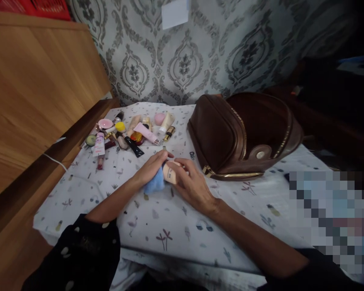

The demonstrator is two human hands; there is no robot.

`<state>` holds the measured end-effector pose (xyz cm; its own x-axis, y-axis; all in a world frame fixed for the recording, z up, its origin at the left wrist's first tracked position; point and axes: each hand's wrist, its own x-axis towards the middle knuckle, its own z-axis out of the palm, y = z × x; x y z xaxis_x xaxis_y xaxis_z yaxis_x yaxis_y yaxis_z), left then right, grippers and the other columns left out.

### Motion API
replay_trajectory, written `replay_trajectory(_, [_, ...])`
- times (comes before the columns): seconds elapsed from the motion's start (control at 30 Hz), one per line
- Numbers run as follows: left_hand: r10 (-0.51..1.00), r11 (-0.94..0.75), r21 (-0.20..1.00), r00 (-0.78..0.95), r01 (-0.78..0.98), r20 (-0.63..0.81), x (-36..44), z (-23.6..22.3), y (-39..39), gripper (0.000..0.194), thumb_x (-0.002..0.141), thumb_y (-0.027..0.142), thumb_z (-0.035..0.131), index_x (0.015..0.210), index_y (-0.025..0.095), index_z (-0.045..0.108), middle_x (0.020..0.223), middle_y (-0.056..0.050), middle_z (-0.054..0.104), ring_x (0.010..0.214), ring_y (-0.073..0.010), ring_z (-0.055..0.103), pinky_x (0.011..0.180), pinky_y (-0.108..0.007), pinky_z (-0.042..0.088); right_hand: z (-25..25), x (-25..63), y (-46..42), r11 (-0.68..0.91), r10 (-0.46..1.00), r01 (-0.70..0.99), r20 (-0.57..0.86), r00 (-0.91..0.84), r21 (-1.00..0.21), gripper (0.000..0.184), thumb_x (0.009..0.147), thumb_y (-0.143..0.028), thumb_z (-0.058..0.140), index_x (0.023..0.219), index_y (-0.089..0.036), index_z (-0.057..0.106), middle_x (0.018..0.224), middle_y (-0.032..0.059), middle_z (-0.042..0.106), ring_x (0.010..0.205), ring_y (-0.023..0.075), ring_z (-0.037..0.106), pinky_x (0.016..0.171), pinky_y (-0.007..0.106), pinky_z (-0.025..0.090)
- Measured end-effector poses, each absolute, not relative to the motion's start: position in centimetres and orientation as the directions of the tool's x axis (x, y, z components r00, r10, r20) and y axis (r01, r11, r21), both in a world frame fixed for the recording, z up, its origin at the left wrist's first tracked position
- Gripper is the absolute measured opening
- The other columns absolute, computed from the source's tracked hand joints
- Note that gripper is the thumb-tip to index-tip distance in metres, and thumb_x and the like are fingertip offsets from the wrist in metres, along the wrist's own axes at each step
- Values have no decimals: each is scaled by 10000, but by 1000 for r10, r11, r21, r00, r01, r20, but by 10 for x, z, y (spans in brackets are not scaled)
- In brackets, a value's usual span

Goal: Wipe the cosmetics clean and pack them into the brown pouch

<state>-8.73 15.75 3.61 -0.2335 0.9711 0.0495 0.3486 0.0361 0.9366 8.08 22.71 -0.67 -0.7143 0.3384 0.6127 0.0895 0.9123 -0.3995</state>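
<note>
And there was the bottle (170, 173), over the white tablecloth (170, 216), right between the two hands; the right hand (194, 184) had it pinched, thumb on the near side, fingers across the top end; the left hand (153, 167) curved along the blue cloth (154, 182) against the bottle's other side, its inner fingers hidden, so how firmly it closed I could not tell! The bottle looked light and stiff, probably smooth enough to slip; the sides, where the right hand had them, seemed the place to hold; the cloth looked soft, limp and easy to bunch.

Now the count: one bottle, one cloth, one brown bag (214, 137) gaping just beyond the right hand; past the left hand, a spread of cosmetics, with one black tube (134, 145), one pink tube (145, 132), one cream tube (166, 123), one lipstick (169, 133), one pink puff (159, 118), one yellow lid (120, 127) and one pink dish (105, 123); the smaller bits overlapped too much to number!
</note>
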Motion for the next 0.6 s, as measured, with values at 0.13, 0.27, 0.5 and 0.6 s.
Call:
replay_trajectory(0.13, [963, 21, 935, -257, 354, 75, -89, 34, 158, 501, 971, 574, 319, 1024, 190, 636, 950, -50, 669, 907, -202, 615, 815, -311, 501, -4, 79, 228, 875, 397, 88, 603, -692, -475, 528, 850, -169, 581, 1348, -313, 482, 1205, 100, 541, 1109, 272, 569, 882, 420, 542])
replay_trajectory(0.27, [940, -78, 877, -258, 473, 223, -82, 36, 154, 465, 985, 539, 320, 1048, 177, 604, 915, -47, 657, 872, -194, 605, 811, -314, 496, -3, 77, 231, 789, 508, 80, 574, -642, -609, 475, 843, -333, 654, 1291, -262, 515, 1120, 98, 594, 984, 258, 617, 820, 401, 558])
replay_trajectory(0.5, [776, -407, 506, -6, 761, 631, -86, 28, 149, 421, 980, 481, 414, 1237, 162, 511, 1109, -121, 619, 1026, -233, 602, 908, -363, 492, 10, 75, 226, 223, 694, -4, 161, -701, -975, 507, 728, -547, 733, 1051, -195, 564, 833, 30, 643, 672, 172, 607, 573, 289, 502])
replay_trajectory(0.6, [690, -517, 334, 154, 788, 707, -92, 28, 150, 477, 963, 512, 442, 1277, 155, 479, 1079, -128, 597, 984, -236, 600, 843, -354, 514, 15, 72, 223, -131, 585, -83, -10, -811, -988, 491, 778, -634, 637, 924, -172, 556, 641, -11, 574, 497, 123, 532, 441, 240, 394])
